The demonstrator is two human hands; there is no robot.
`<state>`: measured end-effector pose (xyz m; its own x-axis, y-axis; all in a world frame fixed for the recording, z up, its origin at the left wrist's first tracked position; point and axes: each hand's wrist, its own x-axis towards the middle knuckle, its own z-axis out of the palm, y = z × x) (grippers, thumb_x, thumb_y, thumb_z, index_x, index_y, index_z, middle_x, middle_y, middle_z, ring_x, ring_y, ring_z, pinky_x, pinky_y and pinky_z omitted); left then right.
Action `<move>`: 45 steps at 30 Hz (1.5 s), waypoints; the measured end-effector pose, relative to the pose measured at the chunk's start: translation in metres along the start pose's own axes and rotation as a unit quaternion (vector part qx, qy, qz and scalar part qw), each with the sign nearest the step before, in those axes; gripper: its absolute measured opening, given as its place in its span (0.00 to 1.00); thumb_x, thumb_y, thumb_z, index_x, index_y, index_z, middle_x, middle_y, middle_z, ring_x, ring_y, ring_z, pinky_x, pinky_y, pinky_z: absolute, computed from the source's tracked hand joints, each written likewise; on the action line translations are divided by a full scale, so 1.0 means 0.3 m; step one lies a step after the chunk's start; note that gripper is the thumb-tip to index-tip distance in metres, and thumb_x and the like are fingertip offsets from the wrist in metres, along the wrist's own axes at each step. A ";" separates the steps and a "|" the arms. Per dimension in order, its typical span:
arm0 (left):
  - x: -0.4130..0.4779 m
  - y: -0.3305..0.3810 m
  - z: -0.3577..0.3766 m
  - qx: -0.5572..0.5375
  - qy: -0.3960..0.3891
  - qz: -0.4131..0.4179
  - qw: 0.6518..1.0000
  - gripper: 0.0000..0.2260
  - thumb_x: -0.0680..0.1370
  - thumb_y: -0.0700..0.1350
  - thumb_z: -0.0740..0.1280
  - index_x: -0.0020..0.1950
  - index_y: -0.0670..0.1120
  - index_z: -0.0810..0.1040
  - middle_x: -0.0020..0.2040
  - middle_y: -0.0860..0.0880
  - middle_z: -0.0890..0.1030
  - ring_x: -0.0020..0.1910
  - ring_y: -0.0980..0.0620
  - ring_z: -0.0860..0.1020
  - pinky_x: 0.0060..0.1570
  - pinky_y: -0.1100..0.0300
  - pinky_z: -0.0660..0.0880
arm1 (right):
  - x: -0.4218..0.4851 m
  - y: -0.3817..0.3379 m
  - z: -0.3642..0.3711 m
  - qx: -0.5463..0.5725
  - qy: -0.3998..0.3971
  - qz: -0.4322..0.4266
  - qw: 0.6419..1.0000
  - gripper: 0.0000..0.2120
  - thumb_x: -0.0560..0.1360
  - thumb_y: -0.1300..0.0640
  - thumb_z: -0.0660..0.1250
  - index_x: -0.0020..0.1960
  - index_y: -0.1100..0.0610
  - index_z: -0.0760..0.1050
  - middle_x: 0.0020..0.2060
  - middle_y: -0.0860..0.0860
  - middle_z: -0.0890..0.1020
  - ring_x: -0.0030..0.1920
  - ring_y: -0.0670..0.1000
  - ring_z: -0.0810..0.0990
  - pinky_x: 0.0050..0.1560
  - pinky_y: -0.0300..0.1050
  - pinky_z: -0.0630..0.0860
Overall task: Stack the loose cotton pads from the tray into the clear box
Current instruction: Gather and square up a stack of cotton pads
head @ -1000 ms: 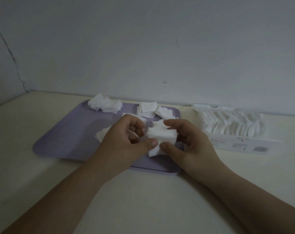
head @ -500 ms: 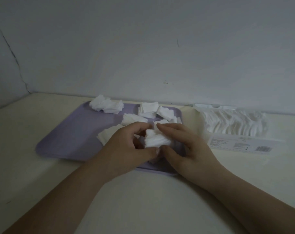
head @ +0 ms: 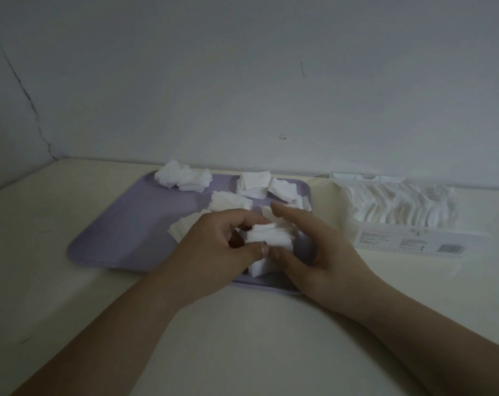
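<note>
Left hand [head: 211, 250] and right hand [head: 322, 252] meet over the near right part of the lilac tray [head: 120, 232], both closed on one bundle of cotton pads [head: 268, 238]. The left thumb and curled fingers pinch its left side. The right thumb presses the near edge while the right fingers reach behind it, the forefinger stretched out past the top. A second ago the bundle was held higher, with a flat face turned toward the person; now it sits lower, just above the tray, squeezed so the pad edges fan upward. Half a second ago the right fingers lay across its top; they have since lifted off it. Other loose pads [head: 182, 178] lie in small heaps along the tray's far side, unmoved. The clear box [head: 399, 224], already packed with a row of pads, stands on the table [head: 242, 324] just right of the tray.
</note>
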<state>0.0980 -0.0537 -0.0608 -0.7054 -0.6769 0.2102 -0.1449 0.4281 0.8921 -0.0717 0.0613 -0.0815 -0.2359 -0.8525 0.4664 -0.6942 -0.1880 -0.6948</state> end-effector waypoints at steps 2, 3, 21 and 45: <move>-0.001 0.017 -0.010 -0.020 -0.005 -0.008 1.000 0.14 0.73 0.43 0.78 0.56 0.56 0.85 0.49 0.53 0.86 0.42 0.43 0.82 0.49 0.49 0.82 | 0.002 0.002 -0.001 -0.005 0.028 -0.002 1.000 0.19 0.75 0.59 0.73 0.66 0.52 0.79 0.60 0.43 0.82 0.63 0.39 0.78 0.65 0.32 0.69; 0.009 0.018 -0.020 -0.029 0.021 -0.013 0.999 0.12 0.72 0.46 0.78 0.55 0.55 0.85 0.49 0.52 0.87 0.41 0.41 0.82 0.47 0.50 0.81 | 0.003 -0.001 -0.007 -0.005 0.042 0.015 0.999 0.18 0.75 0.60 0.74 0.64 0.51 0.80 0.58 0.42 0.83 0.60 0.37 0.78 0.62 0.27 0.68; 0.023 -0.051 -0.130 0.248 0.139 -0.043 0.958 0.20 0.66 0.55 0.64 0.57 0.55 0.80 0.56 0.58 0.79 0.57 0.52 0.78 0.59 0.54 0.76 | 0.013 -0.021 -0.025 0.026 0.060 0.149 0.987 0.14 0.74 0.54 0.74 0.55 0.48 0.74 0.42 0.45 0.82 0.35 0.38 0.76 0.39 0.28 0.72; 0.132 0.104 -0.143 0.006 0.161 0.026 0.987 0.14 0.72 0.40 0.69 0.54 0.54 0.85 0.48 0.57 0.86 0.48 0.58 0.82 0.46 0.62 0.78 | 0.020 -0.014 -0.031 0.068 0.084 0.150 0.983 0.11 0.75 0.56 0.73 0.55 0.48 0.75 0.42 0.45 0.83 0.37 0.37 0.78 0.39 0.29 0.72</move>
<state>0.0954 -0.0928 -0.0076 -0.4556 -0.8078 0.3739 -0.1234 0.4732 0.8722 -0.0764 0.0616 -0.0706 -0.5330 -0.7888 0.3061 -0.4822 -0.0142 -0.8760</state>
